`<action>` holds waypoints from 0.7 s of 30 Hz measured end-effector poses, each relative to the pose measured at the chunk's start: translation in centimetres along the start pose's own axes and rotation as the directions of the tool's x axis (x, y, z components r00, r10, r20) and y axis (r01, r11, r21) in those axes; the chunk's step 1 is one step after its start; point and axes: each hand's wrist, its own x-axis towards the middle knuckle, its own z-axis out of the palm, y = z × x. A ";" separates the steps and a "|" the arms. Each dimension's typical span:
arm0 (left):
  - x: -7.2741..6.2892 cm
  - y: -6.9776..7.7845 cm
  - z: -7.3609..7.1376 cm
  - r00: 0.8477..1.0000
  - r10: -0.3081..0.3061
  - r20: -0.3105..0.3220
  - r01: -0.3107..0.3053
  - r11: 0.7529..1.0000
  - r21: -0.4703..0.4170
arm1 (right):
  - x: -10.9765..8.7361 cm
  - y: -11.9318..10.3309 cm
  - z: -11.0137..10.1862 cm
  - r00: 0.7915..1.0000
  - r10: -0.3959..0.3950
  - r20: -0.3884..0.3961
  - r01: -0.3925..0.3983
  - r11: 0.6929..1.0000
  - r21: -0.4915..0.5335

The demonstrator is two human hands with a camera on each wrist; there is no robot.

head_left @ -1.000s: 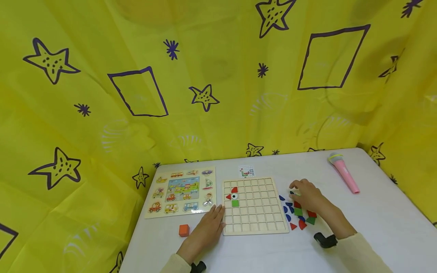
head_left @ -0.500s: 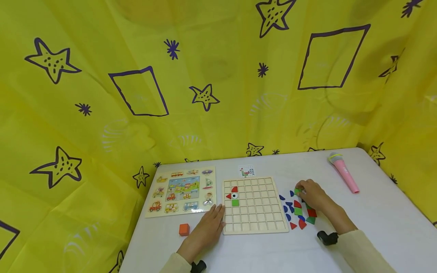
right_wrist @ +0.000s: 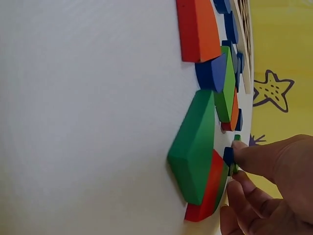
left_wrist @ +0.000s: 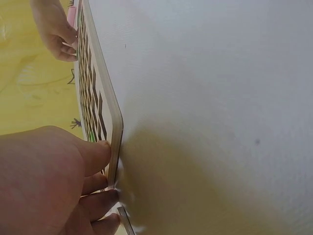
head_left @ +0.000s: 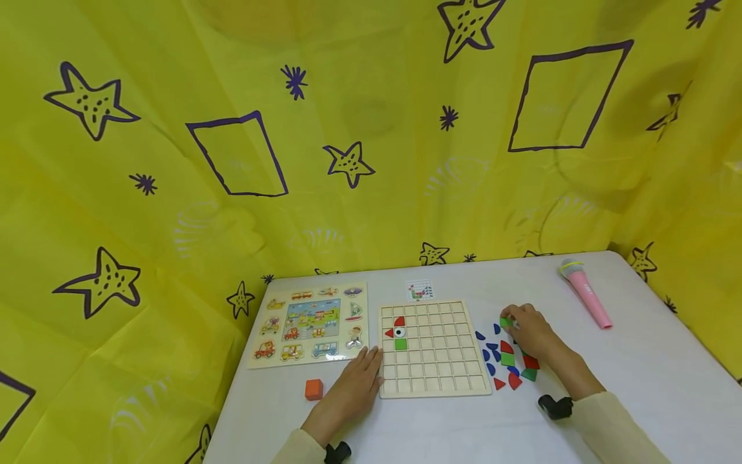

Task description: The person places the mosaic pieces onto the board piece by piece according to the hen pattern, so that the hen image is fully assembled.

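A pale wooden grid board (head_left: 437,361) lies on the table, with a red quarter-round, a red triangle, an eye tile (head_left: 399,332) and a green square (head_left: 400,344) in its left cells. My left hand (head_left: 352,385) rests along the board's left edge, fingers fairly straight, with the thumb (left_wrist: 100,154) touching the rim. To the right of the board, my right hand (head_left: 530,332) pinches a small green block (head_left: 506,321) between thumb and fingers. The fingers partly cover this block in the right wrist view. Loose red, blue and green blocks (head_left: 507,359) lie just below that hand.
A picture puzzle board (head_left: 312,319) lies left of the grid. Near my left wrist is an orange cube (head_left: 313,389). Behind the grid is a small pattern card (head_left: 420,290). A pink toy microphone (head_left: 590,299) lies at the far right. Yellow cloth (head_left: 371,219) hangs behind the table.
My right hand has moved slightly right and closed its fingertips on the green block, leaving a blue piece exposed beside it. The left hand has stayed at the board's edge.
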 end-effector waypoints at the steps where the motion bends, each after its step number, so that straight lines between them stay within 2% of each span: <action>1: 0.0 0.0 0.0 1.000 0.004 -0.003 -0.004 1.000 0.000 | 0.1 0.0 0.1 1.000 -0.005 -0.003 0.005 1.000 0.001; 13: 0.2 -0.1 0.2 1.000 0.008 -0.009 -0.008 1.000 0.002 | 1.0 -1.4 1.0 0.999 -0.033 -0.038 0.034 0.999 0.024; 18: 0.3 -0.2 0.3 1.000 0.013 -0.017 -0.013 1.000 0.019 | 1.2 -3.3 1.1 0.998 -0.012 -0.067 0.015 0.999 0.047; 21: 0.3 -0.3 0.4 1.000 0.015 -0.017 -0.015 1.000 0.022 | 1.1 -4.8 1.4 0.997 -0.043 -0.071 0.047 0.998 0.052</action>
